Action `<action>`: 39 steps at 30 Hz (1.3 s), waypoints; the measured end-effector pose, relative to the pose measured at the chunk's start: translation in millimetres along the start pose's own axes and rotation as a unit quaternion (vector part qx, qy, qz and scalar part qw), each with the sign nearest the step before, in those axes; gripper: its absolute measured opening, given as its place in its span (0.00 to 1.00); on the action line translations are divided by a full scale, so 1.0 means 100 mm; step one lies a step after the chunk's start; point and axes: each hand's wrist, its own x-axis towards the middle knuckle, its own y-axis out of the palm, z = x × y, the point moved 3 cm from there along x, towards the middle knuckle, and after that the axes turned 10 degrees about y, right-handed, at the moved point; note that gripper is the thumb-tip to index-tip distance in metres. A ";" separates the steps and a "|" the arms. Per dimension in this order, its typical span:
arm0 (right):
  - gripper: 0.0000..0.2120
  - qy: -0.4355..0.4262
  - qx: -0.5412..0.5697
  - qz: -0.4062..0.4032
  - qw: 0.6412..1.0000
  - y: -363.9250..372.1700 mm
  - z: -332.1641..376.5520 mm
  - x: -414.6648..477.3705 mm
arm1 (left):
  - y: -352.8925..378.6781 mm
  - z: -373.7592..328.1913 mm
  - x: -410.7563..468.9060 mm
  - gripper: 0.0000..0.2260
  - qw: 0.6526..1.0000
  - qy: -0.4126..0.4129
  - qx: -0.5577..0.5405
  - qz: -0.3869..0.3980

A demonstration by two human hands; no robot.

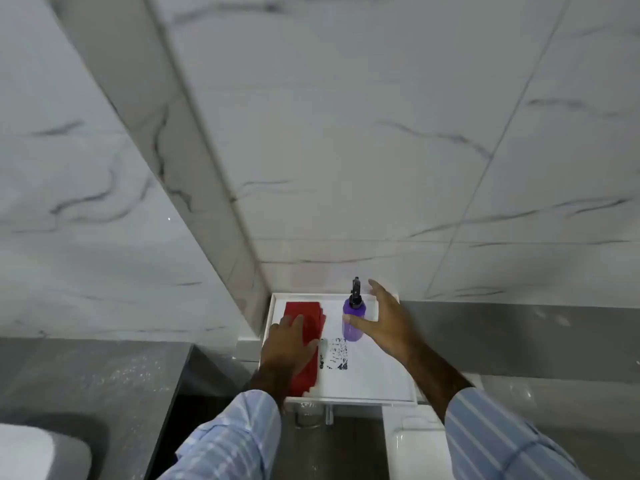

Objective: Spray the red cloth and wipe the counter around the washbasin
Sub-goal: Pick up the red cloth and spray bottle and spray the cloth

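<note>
A folded red cloth [304, 317] lies on the left half of a white tray [377, 382]. My left hand [289, 348] rests flat on the cloth's near part, fingers together. A purple spray bottle [354, 325] with a black nozzle stands upright at the tray's back right. My right hand [384, 320] is spread open around the bottle, thumb touching its front side, fingers arched behind it without closing. The washbasin itself is hardly visible; a white rounded edge [38, 452] shows at the bottom left.
A black-and-white printed patch [335, 353] lies on the tray between cloth and bottle. Marble-patterned tiled walls meet in a corner behind the tray. A dark grey counter [104, 368] lies to the left, a white fixture [415, 441] below right, and metal fittings [311, 414] under the tray.
</note>
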 end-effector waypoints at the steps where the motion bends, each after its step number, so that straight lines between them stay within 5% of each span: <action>1: 0.48 0.005 0.026 -0.004 1.000 0.11 -0.06 0.10 | 0.12 0.04 0.07 0.34 1.000 -0.021 -0.007 0.005; 5: 0.42 -0.001 0.065 -0.021 0.998 0.43 -0.31 0.39 | 0.50 0.07 0.22 0.42 0.994 -0.088 0.030 0.051; 10: 0.27 -0.042 0.101 -0.044 0.993 0.60 -0.41 0.59 | 0.70 0.10 0.43 0.38 0.990 -0.118 0.052 0.051; 13: 0.29 -0.032 0.180 -0.054 0.982 0.52 -0.35 0.59 | 0.62 0.21 0.56 0.26 0.993 -0.105 -0.052 -0.003; 15: 0.33 0.000 0.254 -0.071 0.965 0.40 -0.29 0.54 | 0.45 0.28 0.56 0.23 0.967 -0.125 -0.221 -0.037; 17: 0.37 0.013 0.311 -0.068 0.948 0.24 -0.21 0.43 | 0.26 0.29 0.44 0.22 0.853 -0.174 -0.490 -0.046; 20: 0.35 0.024 0.329 0.003 0.944 0.03 -0.03 0.20 | 0.13 0.19 0.09 0.21 0.567 -0.202 -0.798 0.038; 21: 0.33 0.023 0.320 0.031 0.947 -0.03 0.05 0.11 | 0.07 0.17 -0.02 0.22 0.512 -0.199 -0.834 0.050; 24: 0.30 0.014 0.306 0.107 0.946 -0.14 0.26 -0.11 | 0.07 0.13 -0.21 0.25 0.448 -0.180 -0.874 0.053; 33: 0.22 0.133 0.126 0.281 0.942 0.06 0.58 -0.63 | 0.04 -0.05 -0.32 0.28 0.409 -0.160 -0.898 0.003; 39: 0.15 0.197 0.097 0.264 0.939 0.25 0.66 -0.76 | 0.08 -0.09 -0.45 0.25 0.425 -0.185 -0.885 -0.036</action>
